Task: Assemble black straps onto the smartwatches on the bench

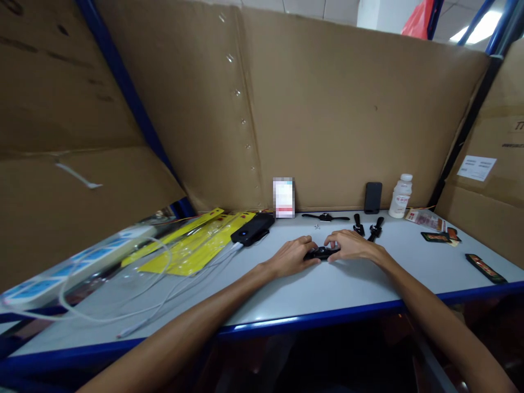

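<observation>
I see: left hand [292, 255] and right hand [350, 245], fingers grasping opposite ends of black tool [322, 253], probably for steadiness | it is between them, at table [270, 303] | second tool [326, 217] behind, perhaps for easy reach | dark phone [373, 197] against cardboard [327, 109], probably for support.

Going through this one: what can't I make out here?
Head view: the ends of the long, slim black tool, partly covered by the left hand and the right hand.
Head view: text on the upright, white-lit rectangular screen, blurred by pixelation.
Head view: what the tiny, loose silvery pieces are; too small.
Head view: the upper part of the red plastic bag, cut off by the top edge.
</observation>
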`<state>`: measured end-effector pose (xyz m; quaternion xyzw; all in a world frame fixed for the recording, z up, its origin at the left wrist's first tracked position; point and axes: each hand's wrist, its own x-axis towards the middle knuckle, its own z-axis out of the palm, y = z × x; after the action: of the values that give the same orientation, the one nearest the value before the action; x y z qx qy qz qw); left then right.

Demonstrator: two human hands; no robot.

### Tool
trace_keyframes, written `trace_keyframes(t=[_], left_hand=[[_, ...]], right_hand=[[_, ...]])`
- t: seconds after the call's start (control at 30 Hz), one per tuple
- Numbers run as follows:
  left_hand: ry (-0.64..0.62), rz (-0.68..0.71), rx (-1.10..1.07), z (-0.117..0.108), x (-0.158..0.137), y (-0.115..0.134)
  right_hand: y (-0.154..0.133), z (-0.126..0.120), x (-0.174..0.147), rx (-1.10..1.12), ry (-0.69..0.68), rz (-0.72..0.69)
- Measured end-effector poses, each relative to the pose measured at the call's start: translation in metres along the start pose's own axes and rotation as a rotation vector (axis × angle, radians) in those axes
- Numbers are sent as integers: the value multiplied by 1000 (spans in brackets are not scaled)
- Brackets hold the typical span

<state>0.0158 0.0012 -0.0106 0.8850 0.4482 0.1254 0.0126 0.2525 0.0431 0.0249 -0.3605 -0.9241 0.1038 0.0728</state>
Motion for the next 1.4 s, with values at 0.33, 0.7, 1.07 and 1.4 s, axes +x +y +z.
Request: trace_keyframes(t=[0.33, 0.7, 1.07, 1.4], left_hand=[[-16, 39, -132, 2, -2, -15], [17, 67, -140, 0, -3, -12], [7, 209, -134, -8, -9, -18], [17, 201, -191, -9, -8, -23]], right_hand=[[-15, 6, -3, -60, 50, -23], [0, 11, 65, -277, 106, 219], [0, 12, 53, -318, 15, 207], [3, 7, 32, -312, -8, 222]])
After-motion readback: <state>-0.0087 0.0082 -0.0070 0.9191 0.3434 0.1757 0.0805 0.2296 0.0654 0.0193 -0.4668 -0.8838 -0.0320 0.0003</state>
